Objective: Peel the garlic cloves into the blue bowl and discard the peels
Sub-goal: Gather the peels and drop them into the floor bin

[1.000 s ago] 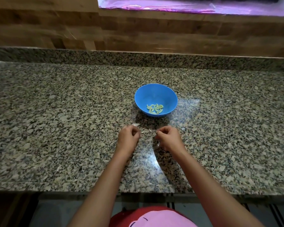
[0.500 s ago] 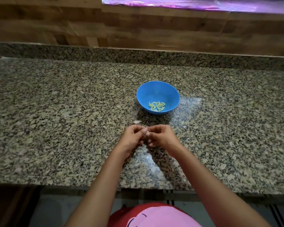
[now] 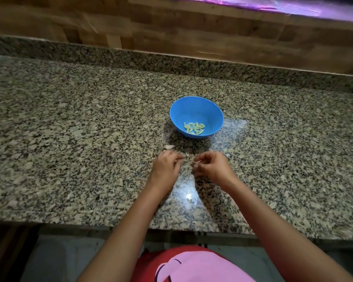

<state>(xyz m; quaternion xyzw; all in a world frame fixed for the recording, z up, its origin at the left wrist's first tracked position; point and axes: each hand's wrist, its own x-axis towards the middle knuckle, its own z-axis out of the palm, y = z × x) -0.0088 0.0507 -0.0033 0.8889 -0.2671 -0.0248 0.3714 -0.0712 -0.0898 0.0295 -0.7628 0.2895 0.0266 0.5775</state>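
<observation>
The blue bowl stands on the granite counter, with several peeled pale-green garlic cloves in its bottom. Just in front of it my two hands hover a little apart over the counter. My left hand has its fingers curled round a garlic clove, which is mostly hidden in the fingers. My right hand pinches a thin pale strip of peel at its fingertips. A pale unpeeled clove or husk lies on the counter just beyond my left hand.
Small peel scraps lie on the speckled granite counter near my hands. A granite upstand and a wooden wall close the back. The counter's front edge runs just below my forearms.
Half a second ago my hands were joined on the clove; now they have drawn apart, the right one taking a strip of peel with it. The view has shifted slightly.
</observation>
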